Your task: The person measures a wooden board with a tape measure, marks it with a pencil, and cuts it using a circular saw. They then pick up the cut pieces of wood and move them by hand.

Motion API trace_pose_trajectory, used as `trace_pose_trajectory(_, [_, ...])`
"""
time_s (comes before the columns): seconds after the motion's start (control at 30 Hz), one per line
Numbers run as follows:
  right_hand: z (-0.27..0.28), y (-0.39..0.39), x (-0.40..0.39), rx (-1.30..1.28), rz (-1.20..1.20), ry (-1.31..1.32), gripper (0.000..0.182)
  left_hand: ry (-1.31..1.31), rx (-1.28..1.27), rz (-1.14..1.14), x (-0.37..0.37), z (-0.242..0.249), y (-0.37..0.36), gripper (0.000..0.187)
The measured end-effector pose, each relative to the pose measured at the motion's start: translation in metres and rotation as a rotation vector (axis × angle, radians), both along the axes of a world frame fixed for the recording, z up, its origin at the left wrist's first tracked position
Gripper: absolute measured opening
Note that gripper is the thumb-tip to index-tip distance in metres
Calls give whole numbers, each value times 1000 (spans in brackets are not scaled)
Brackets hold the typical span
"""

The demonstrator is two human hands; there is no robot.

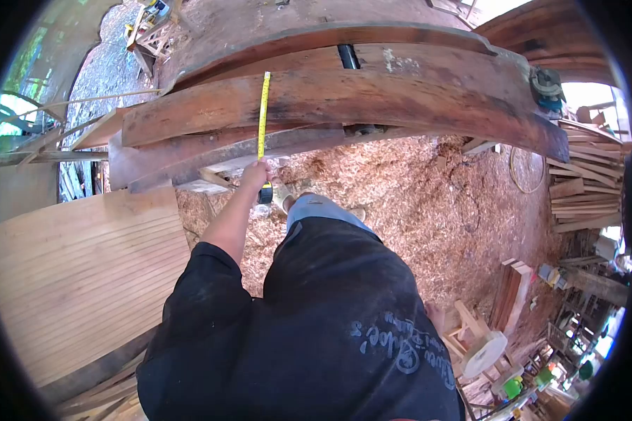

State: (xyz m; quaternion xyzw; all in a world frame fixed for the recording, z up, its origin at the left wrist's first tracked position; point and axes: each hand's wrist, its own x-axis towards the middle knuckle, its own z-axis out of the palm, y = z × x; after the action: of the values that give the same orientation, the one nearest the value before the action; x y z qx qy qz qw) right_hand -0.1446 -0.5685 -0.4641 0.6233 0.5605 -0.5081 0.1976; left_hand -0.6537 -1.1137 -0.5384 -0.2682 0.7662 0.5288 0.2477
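Observation:
My left hand (pixel 255 175) is closed around a tape measure, whose black case (pixel 265 194) shows under the fingers. From it a yellow tape blade (pixel 262 119) runs out across a long reddish-brown plank (pixel 372 98), its end lying near the plank's far edge. The plank is wide, slightly curved and rests on other boards. On the other side, only a small patch of skin, perhaps my right hand (pixel 435 316), shows beside the black shirt; its fingers are hidden.
Wood shavings (pixel 414 189) cover the floor. A broad pale panel (pixel 84 259) lies at left. A power tool (pixel 546 88) sits at the plank's right end. Stacked boards (pixel 586 175) stand at right, with a wooden stool (pixel 483 353) below them.

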Motion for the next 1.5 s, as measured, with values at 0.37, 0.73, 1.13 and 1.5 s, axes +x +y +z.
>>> trace_pose_trajectory(0.37, [-22,63,-37,100,-11,119,23,56,76,-53,4,18,52,36])
trace_pose_trajectory(0.73, [-14,-9,46,57,-485,181,20,-303,600,-476,37,75,379,35])
trace_pose_trajectory(1.13, [-4,-74,108,-74,-762,25,22,-430,703,-163,29,53,634,35])
trace_pose_trajectory(1.5, [68,156,77,86,-489,-68,23,-445,474,-87,96,48,719,34])
